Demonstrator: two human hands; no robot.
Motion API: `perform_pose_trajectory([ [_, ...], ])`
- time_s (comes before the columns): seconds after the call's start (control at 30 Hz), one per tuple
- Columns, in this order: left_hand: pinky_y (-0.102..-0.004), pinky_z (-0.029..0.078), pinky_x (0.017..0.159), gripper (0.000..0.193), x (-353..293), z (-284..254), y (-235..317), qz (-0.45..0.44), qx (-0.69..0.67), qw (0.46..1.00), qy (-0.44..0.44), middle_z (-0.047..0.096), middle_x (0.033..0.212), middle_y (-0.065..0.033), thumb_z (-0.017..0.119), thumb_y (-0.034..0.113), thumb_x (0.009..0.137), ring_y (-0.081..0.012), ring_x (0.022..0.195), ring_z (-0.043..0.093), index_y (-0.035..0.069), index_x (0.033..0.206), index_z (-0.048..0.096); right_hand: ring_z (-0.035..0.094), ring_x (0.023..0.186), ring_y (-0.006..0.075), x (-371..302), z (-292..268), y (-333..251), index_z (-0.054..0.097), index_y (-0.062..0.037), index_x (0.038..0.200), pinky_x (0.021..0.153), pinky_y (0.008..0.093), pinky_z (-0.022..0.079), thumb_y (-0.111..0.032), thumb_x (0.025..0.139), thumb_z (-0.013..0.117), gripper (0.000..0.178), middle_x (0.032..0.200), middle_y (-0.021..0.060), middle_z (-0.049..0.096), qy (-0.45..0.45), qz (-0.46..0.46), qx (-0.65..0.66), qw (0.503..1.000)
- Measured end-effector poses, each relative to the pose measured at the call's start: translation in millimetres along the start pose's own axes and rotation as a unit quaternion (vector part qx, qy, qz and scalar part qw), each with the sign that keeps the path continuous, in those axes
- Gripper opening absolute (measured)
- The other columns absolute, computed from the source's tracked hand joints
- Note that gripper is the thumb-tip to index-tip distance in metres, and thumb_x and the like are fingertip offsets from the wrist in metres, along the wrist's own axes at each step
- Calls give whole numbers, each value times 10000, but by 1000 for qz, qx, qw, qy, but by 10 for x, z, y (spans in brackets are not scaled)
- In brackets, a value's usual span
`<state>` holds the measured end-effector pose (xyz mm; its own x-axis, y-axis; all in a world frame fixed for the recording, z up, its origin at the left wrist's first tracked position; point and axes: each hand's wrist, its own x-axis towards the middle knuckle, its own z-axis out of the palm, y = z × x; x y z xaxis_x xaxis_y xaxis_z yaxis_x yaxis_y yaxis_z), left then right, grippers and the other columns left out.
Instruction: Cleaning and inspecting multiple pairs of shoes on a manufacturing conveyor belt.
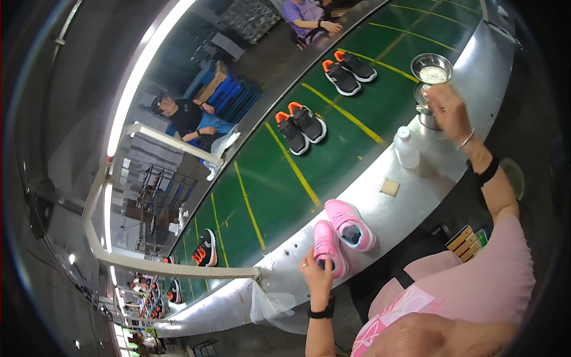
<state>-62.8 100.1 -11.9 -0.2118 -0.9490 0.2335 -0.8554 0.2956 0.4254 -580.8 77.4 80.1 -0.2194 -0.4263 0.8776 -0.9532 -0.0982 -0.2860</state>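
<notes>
Two pink sneakers stand side by side on the metal ledge in front of me. My left hand [316,275] grips the heel and collar of the left pink sneaker [326,241], and the right pink sneaker [351,223] touches it. Farther right, my right hand [450,113] is closed, with fingers bent down over a metal cup [429,119]. Whatever those fingers hold, if anything, is hidden. Just beyond sits a steel bowl [432,64] with pale contents. A white plastic bottle [407,147] stands beside the cup, and a small beige square pad [389,188] lies nearer the sneakers.
Beyond the metal ledge [285,253] runs a green conveyor belt [273,196] with yellow lines. Black-and-orange sneakers [301,128] ride on it in pairs. A white frame bar [178,265] with a plastic bag [270,306] crosses at left. Two people sit across the belt.
</notes>
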Motion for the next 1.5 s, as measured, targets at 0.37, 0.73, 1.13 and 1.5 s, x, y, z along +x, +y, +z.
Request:
perform_pose_trajectory([
  [0.37, -456, 492, 782, 798, -207, -133, 515, 90, 21, 985, -147, 600, 968, -192, 764, 93, 778, -379, 866, 606, 188, 1502, 442, 674, 928, 317, -1819, 1061, -1468, 698, -57, 1072, 862, 401, 535, -165, 945, 605, 191, 967, 125, 698, -403, 49, 387, 828],
  [0.73, -470, 487, 693, 569, 154, 273, 535, 25, 3, 977, -211, 634, 831, -203, 827, 287, 795, -386, 786, 630, 155, 1303, 607, 699, 864, 331, -2083, 1337, -1662, 693, -69, 1077, 768, 396, 547, -215, 978, 581, 209, 964, 167, 717, -469, 255, 403, 744],
  [1.13, -306, 533, 744, 358, 1213, -406, -422, -163, -282, 936, -135, 747, 960, -101, 814, 233, 866, -132, 834, 676, -5, 1107, 697, 675, 752, 331, -2053, 1377, -1822, 709, -98, 919, 670, 415, 535, -210, 936, 621, 144, 840, 107, 710, -409, 182, 269, 853],
  [1.5, -560, 423, 994, 575, 2534, -84, -2059, -165, 197, 963, -87, 642, 1245, -187, 796, 379, 822, -377, 1215, 559, 129, 1304, 608, 666, 700, 264, -2064, 1395, -1863, 666, -130, 837, 599, 393, 531, -173, 861, 656, 50, 807, 32, 671, -408, 89, 215, 883],
])
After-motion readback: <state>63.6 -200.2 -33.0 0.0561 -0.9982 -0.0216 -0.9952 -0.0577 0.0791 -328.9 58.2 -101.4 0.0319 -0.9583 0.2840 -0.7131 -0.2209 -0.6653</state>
